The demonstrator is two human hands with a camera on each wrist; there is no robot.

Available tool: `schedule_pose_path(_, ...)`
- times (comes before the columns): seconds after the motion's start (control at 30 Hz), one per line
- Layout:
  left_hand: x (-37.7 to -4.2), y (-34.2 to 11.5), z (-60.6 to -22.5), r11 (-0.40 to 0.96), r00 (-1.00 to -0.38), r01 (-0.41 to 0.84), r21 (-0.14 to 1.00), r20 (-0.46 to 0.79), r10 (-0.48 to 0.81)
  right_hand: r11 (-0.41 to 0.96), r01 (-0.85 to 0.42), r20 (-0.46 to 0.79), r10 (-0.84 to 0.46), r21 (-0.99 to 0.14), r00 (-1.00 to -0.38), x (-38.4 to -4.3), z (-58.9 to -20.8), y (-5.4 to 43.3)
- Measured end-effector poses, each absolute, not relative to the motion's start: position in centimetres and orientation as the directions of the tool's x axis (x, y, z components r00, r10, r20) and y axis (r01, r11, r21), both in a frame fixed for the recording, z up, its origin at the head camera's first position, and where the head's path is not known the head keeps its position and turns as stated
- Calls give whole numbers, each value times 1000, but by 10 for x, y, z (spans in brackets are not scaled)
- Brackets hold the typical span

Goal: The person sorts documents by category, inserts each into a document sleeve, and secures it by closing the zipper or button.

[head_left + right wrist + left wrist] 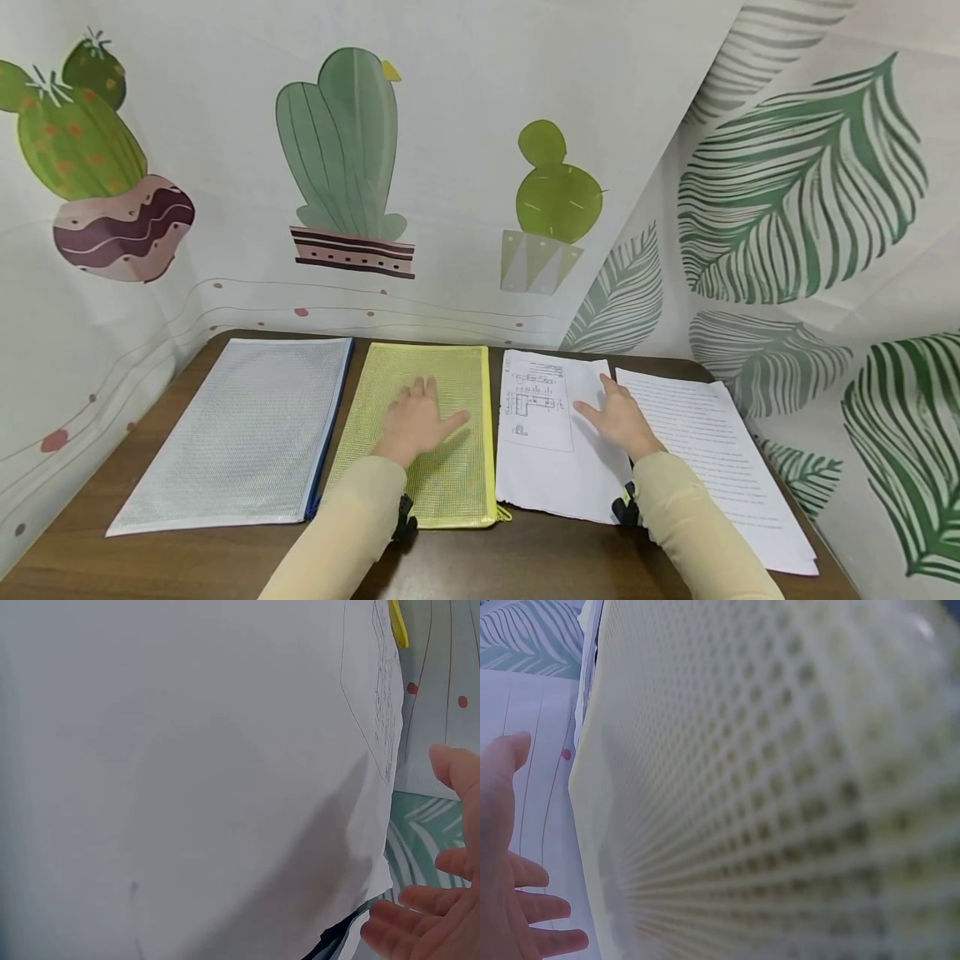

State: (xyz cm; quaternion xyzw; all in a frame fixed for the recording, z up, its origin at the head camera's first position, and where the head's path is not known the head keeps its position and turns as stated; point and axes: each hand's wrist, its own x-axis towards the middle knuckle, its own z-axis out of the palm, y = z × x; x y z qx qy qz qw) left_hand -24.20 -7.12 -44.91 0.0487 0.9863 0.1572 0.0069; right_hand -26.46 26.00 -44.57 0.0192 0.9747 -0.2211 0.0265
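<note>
My left hand [416, 421] is over a yellow mesh zipper pouch [450, 492], its fingers spread and the thumb out to the right. In the left wrist view, the left hand [506, 862] appears apart from the mesh surface [727, 787] and holds nothing. My right hand [621, 419] is over the right edge of a sheet stack with a printed technical drawing [536, 475]. Its fingers look relaxed; in the right wrist view, the right hand [442, 900] shows a gap between itself and the white paper [187, 750].
A white mesh zipper pouch [232, 433] with a blue edge lies at the left. Printed text pages [720, 467] lie at the right. All rest side by side on a brown wooden table [225, 567]. Behind hangs a cloth [450, 167] printed with cacti and leaves.
</note>
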Motion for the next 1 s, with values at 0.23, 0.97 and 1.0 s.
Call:
schedule_pose_path(0.23, -242, -63, -452, 940, -995, 93, 327, -12, 103, 896, 78, -84, 46, -438, -995, -264, -446, 259)
schedule_pose_path(0.97, -232, -25, -454, 939, -995, 83, 335, -17, 94, 903, 157, -146, 106, -400, -984, -264, -446, 257)
schedule_pose_path(1.0, -232, -23, -455, 942, -996, 78, 326, -21, 90, 902, 161, -149, 109, -400, -983, -263, -446, 257)
